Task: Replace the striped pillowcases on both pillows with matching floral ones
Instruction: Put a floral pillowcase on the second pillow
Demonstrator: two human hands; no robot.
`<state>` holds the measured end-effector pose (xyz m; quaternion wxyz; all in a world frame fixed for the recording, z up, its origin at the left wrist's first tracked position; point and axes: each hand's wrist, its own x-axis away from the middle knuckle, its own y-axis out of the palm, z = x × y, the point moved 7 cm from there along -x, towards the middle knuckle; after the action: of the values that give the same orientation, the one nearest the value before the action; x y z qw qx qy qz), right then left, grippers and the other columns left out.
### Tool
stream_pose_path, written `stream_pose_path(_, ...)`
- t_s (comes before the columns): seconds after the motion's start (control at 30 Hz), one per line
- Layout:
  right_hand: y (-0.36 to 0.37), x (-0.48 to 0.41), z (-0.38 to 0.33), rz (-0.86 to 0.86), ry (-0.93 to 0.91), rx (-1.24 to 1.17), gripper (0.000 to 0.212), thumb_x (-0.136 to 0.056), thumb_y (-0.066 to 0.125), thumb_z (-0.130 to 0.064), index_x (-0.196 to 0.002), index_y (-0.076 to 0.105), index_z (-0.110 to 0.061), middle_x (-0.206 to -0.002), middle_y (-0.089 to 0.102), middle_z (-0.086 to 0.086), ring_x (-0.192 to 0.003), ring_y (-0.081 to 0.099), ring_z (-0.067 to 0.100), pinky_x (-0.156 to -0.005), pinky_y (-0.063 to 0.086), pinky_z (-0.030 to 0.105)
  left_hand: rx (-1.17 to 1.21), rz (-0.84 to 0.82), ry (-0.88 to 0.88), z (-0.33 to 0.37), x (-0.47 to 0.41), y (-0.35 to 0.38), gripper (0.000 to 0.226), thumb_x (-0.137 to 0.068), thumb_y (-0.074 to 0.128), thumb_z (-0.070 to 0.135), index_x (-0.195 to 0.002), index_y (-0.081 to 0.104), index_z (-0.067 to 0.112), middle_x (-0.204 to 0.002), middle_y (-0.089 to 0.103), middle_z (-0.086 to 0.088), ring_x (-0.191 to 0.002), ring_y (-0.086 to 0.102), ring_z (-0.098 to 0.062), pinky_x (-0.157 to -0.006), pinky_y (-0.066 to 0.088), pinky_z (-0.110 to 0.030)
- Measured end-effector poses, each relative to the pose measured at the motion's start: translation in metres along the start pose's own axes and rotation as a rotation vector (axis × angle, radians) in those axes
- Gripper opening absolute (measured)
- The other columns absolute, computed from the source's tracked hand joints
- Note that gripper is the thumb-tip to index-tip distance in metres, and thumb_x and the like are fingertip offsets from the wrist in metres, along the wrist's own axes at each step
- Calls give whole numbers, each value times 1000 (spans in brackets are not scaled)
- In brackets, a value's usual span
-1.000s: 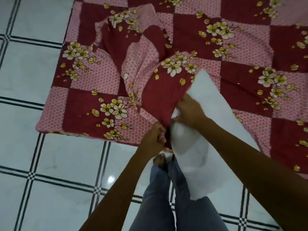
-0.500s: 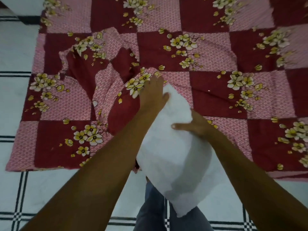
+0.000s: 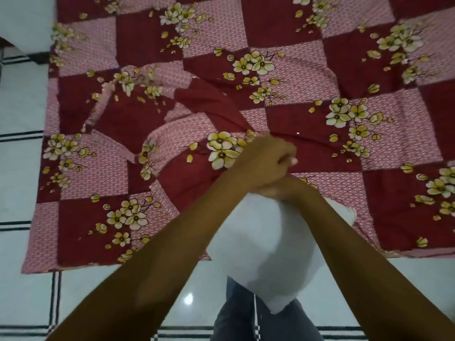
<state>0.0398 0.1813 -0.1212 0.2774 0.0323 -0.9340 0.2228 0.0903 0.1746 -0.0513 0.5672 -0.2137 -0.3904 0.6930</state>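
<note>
A bare white pillow [image 3: 261, 244] stands on end in front of me, its lower corner over my legs. A floral pillowcase [image 3: 187, 156], dark red and pink checks with yellow-white flowers, lies rumpled on the matching bedsheet, its mouth at the pillow's top end. My left hand [image 3: 267, 159] is clenched at that top end, gripping the pillowcase's edge. My right hand [image 3: 278, 191] lies mostly hidden under my left wrist, its fingers curled on the pillow's top. No striped pillowcase is in sight.
The floral checked bedsheet [image 3: 344, 70] covers a low mattress on a white tiled floor [image 3: 22, 99] with black stripe lines. My legs in grey-blue trousers [image 3: 236, 313] stand at the sheet's near edge.
The view has closed in. My left hand slid right along the pillow's top and closed into a fist. My right hand moved up under it, and the pillow stands more upright.
</note>
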Motion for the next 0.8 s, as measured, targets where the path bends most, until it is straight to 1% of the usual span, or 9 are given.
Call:
stream_pose_path(0.07, -7, 1, 10, 6, 121, 83, 42, -99, 56, -20, -138, 50, -6, -147, 48, 12, -137, 42, 25, -99, 31, 20, 112, 44, -31, -2, 6, 3, 19, -89, 60, 27, -77, 68, 14, -67, 66, 3, -66, 60, -13, -61, 44, -29)
stream_pose_path(0.17, -16, 2, 15, 288, 160, 137, 59, -81, 70, -48, -126, 58, -11, -120, 65, 12, -113, 60, 31, -84, 45, 33, 289, 209, -192, -26, 30, -14, 15, -92, 63, 23, -83, 71, 15, -55, 54, 14, -55, 54, 5, -55, 38, -14)
stream_pose_path(0.23, -17, 14, 29, 467, 226, 207, 74, -73, 61, -67, -118, 58, -8, -108, 64, 14, -102, 59, 37, -80, 47, 41, 351, 241, -309, -46, 59, -15, 14, -93, 63, 27, -85, 71, 19, -50, 52, 16, -47, 53, 5, -49, 38, -16)
stream_pose_path(0.37, 4, 71, 26, 767, 255, 289, 81, -82, 56, -69, -140, 46, -13, -132, 53, 17, -121, 49, 35, -96, 44, 49, 292, 379, -566, -95, 160, 0, 10, -85, 65, 34, -85, 64, 24, -66, 59, 15, -64, 56, -3, -58, 43, -25)
stream_pose_path(0.43, 47, 90, 10, 687, 200, 369, 103, -72, 56, -82, -148, 36, -15, -147, 43, 16, -134, 40, 34, -106, 36, 52, 259, 450, -740, -112, 216, 15, 18, -74, 66, 31, -88, 58, 22, -79, 58, 9, -73, 57, -13, -64, 47, -30)
stream_pose_path(0.5, 102, 91, -1, 476, 185, 532, 130, -56, 57, -91, -156, 20, -16, -160, 22, 19, -147, 21, 38, -113, 20, 62, 260, 438, -954, -127, 259, 40, 41, -68, 74, 33, -102, 56, 17, -93, 56, 4, -86, 56, -18, -75, 52, -37)
stream_pose_path(0.6, 146, 75, 8, 340, 235, 717, 146, -43, 72, -82, -158, 6, -22, -161, 9, 26, -148, 7, 45, -110, 13, 72, 574, 388, -1117, -139, 275, 77, 71, -69, 84, 27, -129, 48, 16, -115, 56, 2, -108, 56, -23, -92, 49, -40)
stream_pose_path(0.7, 138, 43, 10, 350, 280, 716, 144, -41, 84, -68, -154, 15, -14, -141, 42, 29, -129, 43, 46, -101, 39, 61, 670, 402, -1022, -144, 260, 82, 55, -84, 72, 19, -135, 50, 14, -124, 59, -1, -114, 54, -21, -96, 41, -31)
stream_pose_path(0.8, 117, 22, -5, 438, 164, 505, 101, -46, 91, -40, -133, 51, -8, -98, 66, 15, -85, 64, 32, -71, 53, 38, 557, 428, -1038, -149, 258, 71, 34, -93, 61, 12, -127, 58, 7, -122, 63, -9, -113, 57, -26, -86, 34, -21)
